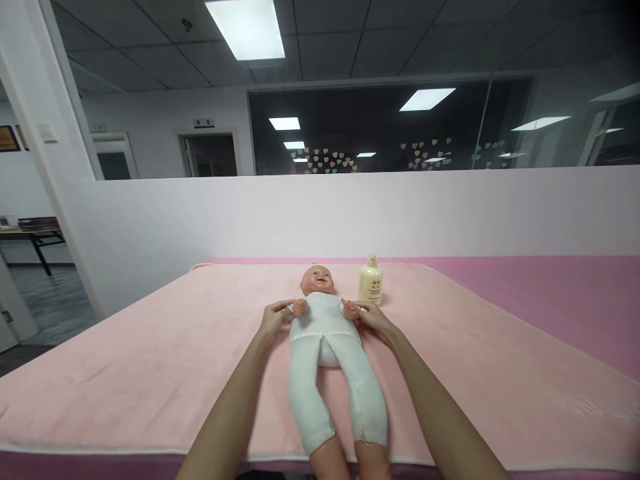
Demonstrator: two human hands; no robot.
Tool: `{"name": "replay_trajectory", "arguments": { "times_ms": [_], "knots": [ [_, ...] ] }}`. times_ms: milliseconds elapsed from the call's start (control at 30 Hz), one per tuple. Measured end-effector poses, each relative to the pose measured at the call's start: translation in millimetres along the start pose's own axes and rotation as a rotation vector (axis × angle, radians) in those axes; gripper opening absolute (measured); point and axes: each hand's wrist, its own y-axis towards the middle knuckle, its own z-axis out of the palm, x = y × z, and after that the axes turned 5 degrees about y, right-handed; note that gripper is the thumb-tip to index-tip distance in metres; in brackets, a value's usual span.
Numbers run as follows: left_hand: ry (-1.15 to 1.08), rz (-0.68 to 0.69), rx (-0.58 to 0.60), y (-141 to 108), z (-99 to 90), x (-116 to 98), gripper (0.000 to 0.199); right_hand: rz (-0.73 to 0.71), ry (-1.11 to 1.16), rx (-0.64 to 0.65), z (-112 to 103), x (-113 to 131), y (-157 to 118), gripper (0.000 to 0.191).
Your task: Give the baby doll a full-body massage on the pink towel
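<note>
A baby doll [323, 317] in a white cloth body suit lies on its back on a pink blanket [150, 353], head away from me and bare lower legs toward me. My left hand [275, 317] is closed around the doll's arm on the left, near its small hand [300, 307]. On the other side my right hand [376, 318] grips the doll's other arm by the wrist, beside its other small hand [350, 309]. Both doll arms are bent up at the sides of its chest. My fingertips are partly hidden behind the doll's hands.
A pale yellow pump bottle [371, 281] stands on the blanket just beyond my right hand. A low white wall [350, 213] runs behind the padded pink surface [540, 293]. At far left is a dark-legged table [37, 240].
</note>
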Motion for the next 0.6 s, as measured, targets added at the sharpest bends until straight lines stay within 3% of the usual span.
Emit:
{"name": "replay_trajectory", "arguments": {
  "times_ms": [133, 400, 600],
  "knots": [
    [-0.019, 0.041, -0.003, 0.9, 3.9, -2.4, 0.045, -0.002, -0.020, -0.012, 5.3, 1.4, 2.3, 0.017],
    [0.068, 0.001, -0.074, 12.4, -1.9, 10.5, 0.046, 0.008, -0.104, -0.142, 16.3, 7.7, 1.1, 0.028],
    [0.008, 0.013, 0.036, 9.9, -5.8, 4.6, 0.047, 0.011, -0.058, -0.064, 8.6, 6.5, -1.9, 0.028]
  ]
}}
